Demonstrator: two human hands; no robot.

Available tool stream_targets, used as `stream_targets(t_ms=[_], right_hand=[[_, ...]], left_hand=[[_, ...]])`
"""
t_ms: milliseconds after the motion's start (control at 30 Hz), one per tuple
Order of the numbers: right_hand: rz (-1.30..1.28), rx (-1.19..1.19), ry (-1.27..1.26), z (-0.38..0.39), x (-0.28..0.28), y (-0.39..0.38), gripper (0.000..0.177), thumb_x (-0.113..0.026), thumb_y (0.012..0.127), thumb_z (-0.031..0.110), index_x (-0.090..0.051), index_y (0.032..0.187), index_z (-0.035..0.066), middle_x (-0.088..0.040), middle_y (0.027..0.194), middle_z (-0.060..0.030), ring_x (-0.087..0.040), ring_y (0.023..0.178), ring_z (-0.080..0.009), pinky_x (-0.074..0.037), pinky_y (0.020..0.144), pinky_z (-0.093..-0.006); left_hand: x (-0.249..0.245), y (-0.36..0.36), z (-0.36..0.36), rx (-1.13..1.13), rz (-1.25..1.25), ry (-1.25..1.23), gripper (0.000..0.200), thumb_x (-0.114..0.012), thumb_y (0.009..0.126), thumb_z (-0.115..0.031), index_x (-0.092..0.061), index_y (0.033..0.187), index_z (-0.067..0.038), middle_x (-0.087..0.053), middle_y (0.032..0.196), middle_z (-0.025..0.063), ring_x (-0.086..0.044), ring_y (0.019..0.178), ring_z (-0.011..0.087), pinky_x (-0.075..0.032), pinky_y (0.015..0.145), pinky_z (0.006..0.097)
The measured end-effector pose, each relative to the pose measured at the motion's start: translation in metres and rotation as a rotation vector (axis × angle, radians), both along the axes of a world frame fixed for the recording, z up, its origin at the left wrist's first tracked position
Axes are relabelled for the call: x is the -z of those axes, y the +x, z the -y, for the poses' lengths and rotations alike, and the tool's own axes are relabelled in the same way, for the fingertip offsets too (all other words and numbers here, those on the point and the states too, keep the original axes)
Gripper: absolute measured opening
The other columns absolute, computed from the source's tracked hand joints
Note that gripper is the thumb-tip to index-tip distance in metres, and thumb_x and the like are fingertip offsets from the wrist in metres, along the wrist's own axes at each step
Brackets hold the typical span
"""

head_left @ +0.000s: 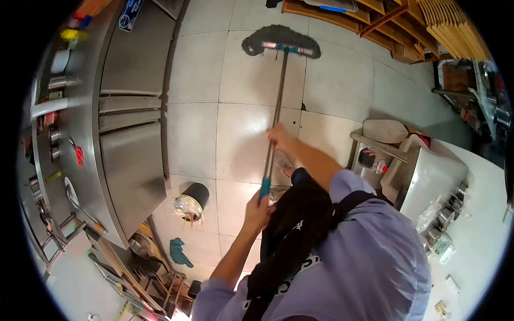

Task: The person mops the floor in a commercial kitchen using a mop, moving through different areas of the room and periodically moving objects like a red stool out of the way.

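Observation:
A mop (279, 91) with a metal pole slants across the middle of the head view. Its shaggy dark grey head (284, 35) lies flat on the tiled floor at the top, joined to the pole by a teal fitting. My left hand (258, 211) is closed round the pole's near end, at the teal grip (265, 187). Higher up the pole, my right hand (279, 137) wraps round the bare metal. One of my shoes (282, 162) shows partly behind the pole.
Left of me stands a steel counter (131, 160) with drawers. Near its foot are a dark bin (195, 197) holding rubbish and a green cloth or glove (180, 252) on the floor. Wooden shelving (375, 21) occupies the upper right; a white worktop (482, 214) runs along the right.

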State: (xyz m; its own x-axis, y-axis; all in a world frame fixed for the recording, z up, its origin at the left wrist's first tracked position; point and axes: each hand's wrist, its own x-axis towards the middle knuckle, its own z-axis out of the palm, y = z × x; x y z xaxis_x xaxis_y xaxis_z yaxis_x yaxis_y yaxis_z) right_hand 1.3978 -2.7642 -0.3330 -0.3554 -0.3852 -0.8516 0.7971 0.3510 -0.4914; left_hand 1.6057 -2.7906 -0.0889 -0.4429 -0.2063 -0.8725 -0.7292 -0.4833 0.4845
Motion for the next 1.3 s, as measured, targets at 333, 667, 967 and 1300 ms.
stream_targets(t_ms=[333, 667, 967, 1300], right_hand=[[-0.667, -0.246, 0.583, -0.032, 0.044, -0.099, 0.075, -0.059, 0.076, 0.022, -0.015, 0.13, -0.005, -0.053, 0.108, -0.0255, -0.054, 0.1, -0.0341, -0.044, 0.086, -0.0401], [-0.486, -0.277, 0.538, -0.09, 0.001, 0.196, 0.067, -0.055, 0.075, 0.017, -0.019, 0.127, -0.006, -0.05, 0.1, -0.0314, -0.055, 0.091, -0.0409, -0.046, 0.078, -0.0443], [0.085, -0.128, 0.446, -0.118, -0.098, 0.522, 0.054, -0.054, 0.08, 0.024, -0.015, 0.112, 0.007, -0.049, 0.068, -0.0175, -0.049, 0.043, -0.0266, -0.045, 0.038, -0.0424], [0.801, 0.388, -0.039, -0.133, -0.115, 0.565, 0.024, -0.054, 0.072, -0.008, -0.041, 0.091, -0.002, -0.047, 0.087, -0.0174, -0.054, 0.072, -0.0298, -0.049, 0.073, -0.0526]], left_hand=[[0.053, -0.096, -0.046, 0.081, -0.066, 0.177, 0.021, -0.047, 0.088, -0.025, -0.045, 0.09, -0.004, -0.047, 0.063, 0.0082, -0.044, 0.038, 0.0157, -0.033, 0.029, 0.0285], [0.009, 0.182, -0.053, 0.263, 0.077, 0.084, 0.019, -0.046, 0.088, -0.02, -0.05, 0.099, -0.005, -0.046, 0.051, 0.0051, -0.044, 0.033, 0.0141, -0.033, 0.028, 0.0277], [-0.1, 0.476, -0.055, 0.428, 0.232, -0.09, 0.032, -0.05, 0.087, -0.022, -0.051, 0.115, -0.006, -0.046, 0.053, 0.0009, -0.043, 0.036, 0.0081, -0.033, 0.031, 0.0232], [-0.165, 0.518, -0.06, 0.177, 0.299, -0.134, 0.049, -0.067, 0.077, -0.013, -0.049, 0.122, -0.004, -0.047, 0.055, -0.0034, -0.039, 0.039, 0.003, -0.032, 0.034, 0.0195]])
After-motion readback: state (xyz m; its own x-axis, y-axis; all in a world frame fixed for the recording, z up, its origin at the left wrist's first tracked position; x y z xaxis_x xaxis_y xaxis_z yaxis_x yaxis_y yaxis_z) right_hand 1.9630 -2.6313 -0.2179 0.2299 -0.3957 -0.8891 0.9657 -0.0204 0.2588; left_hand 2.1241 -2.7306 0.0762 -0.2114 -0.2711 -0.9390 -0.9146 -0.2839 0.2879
